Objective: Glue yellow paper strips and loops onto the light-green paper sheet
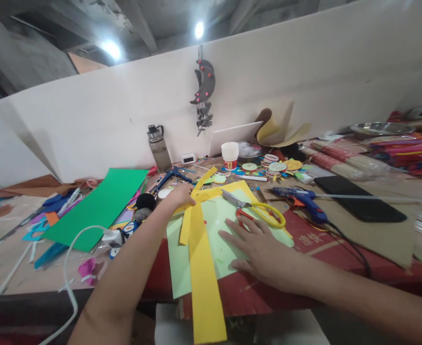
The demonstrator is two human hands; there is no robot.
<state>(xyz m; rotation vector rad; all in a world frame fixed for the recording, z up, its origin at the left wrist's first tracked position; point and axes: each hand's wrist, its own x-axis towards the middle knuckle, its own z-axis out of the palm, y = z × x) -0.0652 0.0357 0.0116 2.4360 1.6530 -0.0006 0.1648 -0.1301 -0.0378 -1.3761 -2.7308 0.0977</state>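
My left hand (179,196) is stretched forward and closed on the top of some yellow foam strips (200,258) that hang down over the table's front edge. A light green sheet (221,239) lies under the strips. My right hand (258,249) lies flat on that sheet, fingers spread. Just beyond its fingertips rest yellow-handled scissors (264,211), lying shut on the sheet.
A blue glue gun (306,200) with a black cord and a black phone (358,203) lie to the right. A large green sheet (101,206) is at left, a water bottle (159,148) and a white cup (230,155) behind. Paper scraps litter the table.
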